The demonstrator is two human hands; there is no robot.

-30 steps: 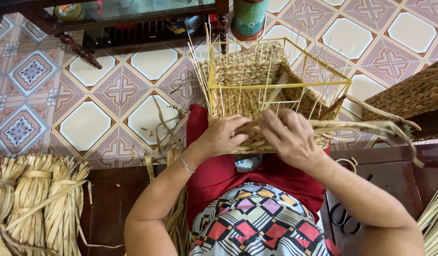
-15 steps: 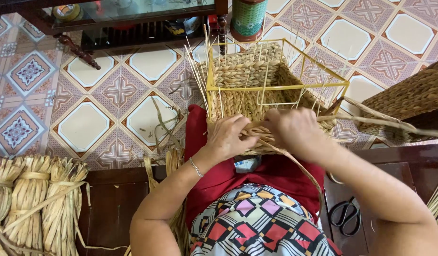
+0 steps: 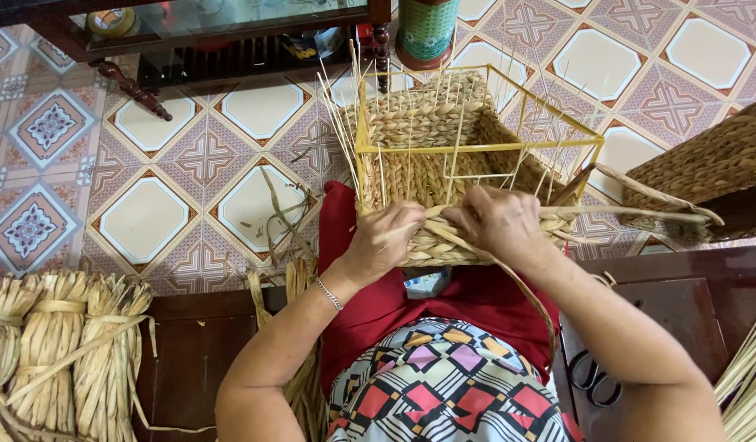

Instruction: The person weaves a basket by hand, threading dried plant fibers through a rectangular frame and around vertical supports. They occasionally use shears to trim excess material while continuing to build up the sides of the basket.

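- Half-woven basket (image 3: pixel 443 155) on a yellow wire frame (image 3: pixel 476 147) rests on the lap, directly beyond both hands.
- Straw bundles (image 3: pixel 58 360) lie well left of the left hand.
- Left hand (image 3: pixel 386 237) pinches a straw strand (image 3: pixel 509 274) against the weave.
- Right hand (image 3: pixel 496 225) grips that same strand, touching the basket's near wall.

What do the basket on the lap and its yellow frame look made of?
Half-woven basket: dried plant fibre, twisted into matte tan ropes, probably rush or similar. Yellow frame: thin straight rods, smooth painted look, likely metal wire, though not certain.
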